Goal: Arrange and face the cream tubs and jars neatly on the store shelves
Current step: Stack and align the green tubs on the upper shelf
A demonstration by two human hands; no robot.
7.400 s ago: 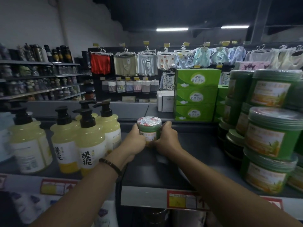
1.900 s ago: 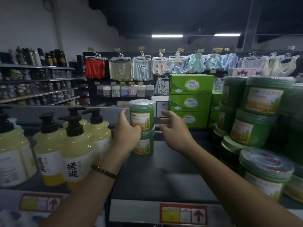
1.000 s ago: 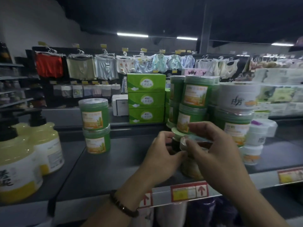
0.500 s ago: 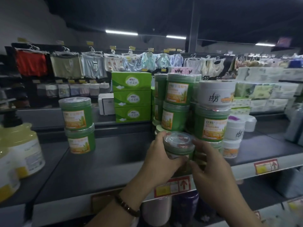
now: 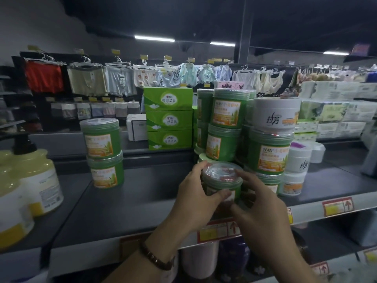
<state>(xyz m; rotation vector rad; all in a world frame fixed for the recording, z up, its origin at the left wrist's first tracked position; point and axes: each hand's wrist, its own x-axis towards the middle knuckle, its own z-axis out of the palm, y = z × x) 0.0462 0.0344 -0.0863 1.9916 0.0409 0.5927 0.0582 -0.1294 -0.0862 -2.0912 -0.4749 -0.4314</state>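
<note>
Two hands grasp one green cream tub (image 5: 221, 177) with a clear lid, just in front of the tall pile of green tubs (image 5: 224, 111) on a dark shelf (image 5: 126, 203). The left hand (image 5: 195, 199) wraps its left side, and the right hand (image 5: 263, 213) curls round its right. A two-tub stack (image 5: 104, 154) stands well left of the pile.

The shelf (image 5: 132, 201) is matt dark metal. At its front edge, the green tub (image 5: 221, 186) is smooth plastic, its lid sealed under shiny clear film. The white tub (image 5: 275, 117) looks like glossy plastic. The green boxes (image 5: 168, 119) by the back edge are matt cardboard. The bracelet (image 5: 157, 260) has polished brown beads.
</note>
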